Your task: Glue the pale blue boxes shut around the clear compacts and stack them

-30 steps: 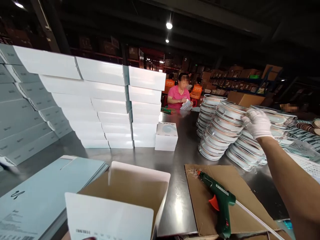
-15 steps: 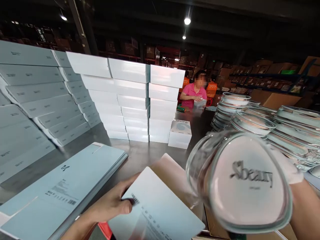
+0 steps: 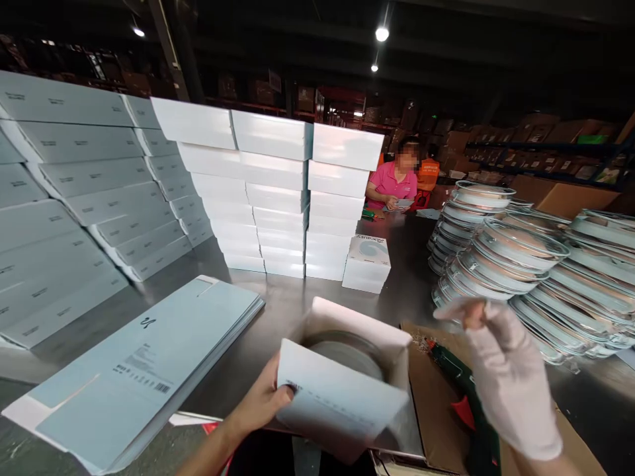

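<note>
My left hand (image 3: pixel 262 400) is closed on the near wall of a pale blue carton (image 3: pixel 342 403), thumb outside. The carton's top stands open and it tilts toward me. Inside lies a rounded glass container (image 3: pixel 347 350), its lower part hidden by the near wall. My right hand (image 3: pixel 510 377), in a white glove with a bare fingertip showing, hovers right of the carton. Its fingers look apart and hold nothing I can see, though they are slightly blurred. Below it a green glue gun (image 3: pixel 459 370) with a red trigger rests on brown cardboard (image 3: pixel 431 423).
Flat folded cartons (image 3: pixel 163 357) lie stacked at left. Walls of white boxes (image 3: pixel 272 178) stand behind, with one printed box (image 3: pixel 367 261) at their right end. Stacked glass containers (image 3: pixel 516 258) fill the right side. A co-worker in pink (image 3: pixel 394 178) sits across the table.
The glass container has gone from my right hand into the carton, and that hand has let go and risen. The carton in my left hand has turned, showing its open top.
</note>
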`<state>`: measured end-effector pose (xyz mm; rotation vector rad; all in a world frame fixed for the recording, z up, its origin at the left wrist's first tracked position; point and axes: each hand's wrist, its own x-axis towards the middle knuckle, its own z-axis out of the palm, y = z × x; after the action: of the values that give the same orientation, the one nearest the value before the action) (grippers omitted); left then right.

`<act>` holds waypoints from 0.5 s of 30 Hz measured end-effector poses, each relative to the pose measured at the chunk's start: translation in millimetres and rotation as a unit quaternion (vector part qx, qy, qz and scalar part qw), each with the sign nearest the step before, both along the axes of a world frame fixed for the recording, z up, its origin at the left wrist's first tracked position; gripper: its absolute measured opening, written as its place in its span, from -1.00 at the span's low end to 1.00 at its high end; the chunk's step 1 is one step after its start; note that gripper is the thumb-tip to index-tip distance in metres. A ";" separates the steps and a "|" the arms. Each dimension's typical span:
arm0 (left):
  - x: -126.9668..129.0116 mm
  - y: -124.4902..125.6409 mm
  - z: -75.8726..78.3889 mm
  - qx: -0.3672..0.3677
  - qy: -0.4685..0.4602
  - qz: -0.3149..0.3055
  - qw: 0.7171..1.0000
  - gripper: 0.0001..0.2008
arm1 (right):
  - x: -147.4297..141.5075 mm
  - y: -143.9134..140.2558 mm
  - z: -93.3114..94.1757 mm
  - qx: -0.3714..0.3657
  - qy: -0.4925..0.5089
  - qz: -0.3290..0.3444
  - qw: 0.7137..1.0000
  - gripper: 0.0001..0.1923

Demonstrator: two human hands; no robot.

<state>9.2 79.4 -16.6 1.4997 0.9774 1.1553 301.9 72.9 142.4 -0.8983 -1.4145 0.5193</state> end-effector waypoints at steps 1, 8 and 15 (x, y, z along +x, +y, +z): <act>1.3 -3.8 -9.7 0.002 -0.009 0.028 1.000 -0.02 | 1.3 -5.0 -20.5 -0.006 -0.005 0.009 1.000 -0.89; 3.5 -25.2 -5.1 0.136 -0.006 0.054 0.989 -0.48 | -38.6 -34.0 -122.9 -0.061 -0.170 0.076 0.981 -0.40; 27.2 -35.4 17.1 0.086 -0.019 0.189 0.978 -0.70 | -91.7 -49.2 -120.1 -0.221 0.089 0.011 0.971 -0.34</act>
<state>36.3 44.0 0.5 1.4565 1.1939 1.5672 210.2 23.7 22.4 -1.1581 -1.1628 0.9336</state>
